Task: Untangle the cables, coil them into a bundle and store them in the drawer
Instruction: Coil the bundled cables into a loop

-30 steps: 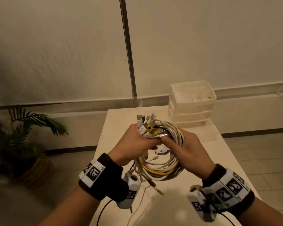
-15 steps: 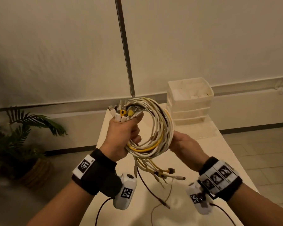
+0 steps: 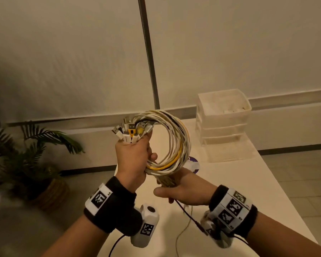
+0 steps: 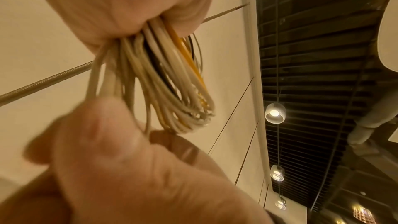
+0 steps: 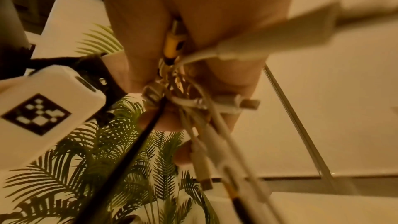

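Observation:
A coil of white, yellow and black cables (image 3: 176, 141) stands upright above the table. My left hand (image 3: 135, 160) grips its left side in a fist, with several USB plugs (image 3: 130, 131) sticking up out of it. My right hand (image 3: 182, 190) sits just below and grips the loose cable tails (image 3: 168, 179) hanging under the coil; a dark cable end (image 3: 190, 215) trails from it. In the left wrist view the cable loops (image 4: 172, 81) fan out of the fist. The right wrist view shows plugs and tails (image 5: 204, 108) bunched in the fingers. The white drawer unit (image 3: 223, 123) stands at the table's far right.
The white table (image 3: 248, 191) runs under both hands. A round purple-and-white disc (image 3: 193, 165) lies on it behind the coil. A potted palm (image 3: 35, 154) stands on the floor to the left. A metal pole (image 3: 148, 52) rises behind the table.
The coil was lying flat between both hands, then my left hand raised it upright. My right hand has let go of the coil's right side and closed on the hanging tails below.

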